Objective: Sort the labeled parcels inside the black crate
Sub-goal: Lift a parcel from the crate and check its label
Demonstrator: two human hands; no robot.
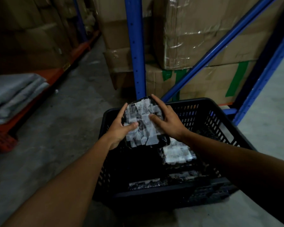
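Note:
A black plastic crate (203,104) with slotted walls stands on the concrete floor in front of me. Both hands hold one black parcel (143,133) with a crumpled white label above the crate's far left corner. My left hand (120,128) grips its left edge, thumb on the label. My right hand (166,120) clasps its right edge with fingers spread over the top. Inside the crate lies a second labeled parcel (177,154) on the right and a third parcel (162,181) near the front wall.
Blue rack uprights (135,46) and a diagonal brace (216,51) rise behind the crate, with taped cardboard boxes (203,30) stacked among them. An orange shelf beam (39,94) on the left carries grey folded bags (11,94). Bare concrete floor (72,112) lies to the left.

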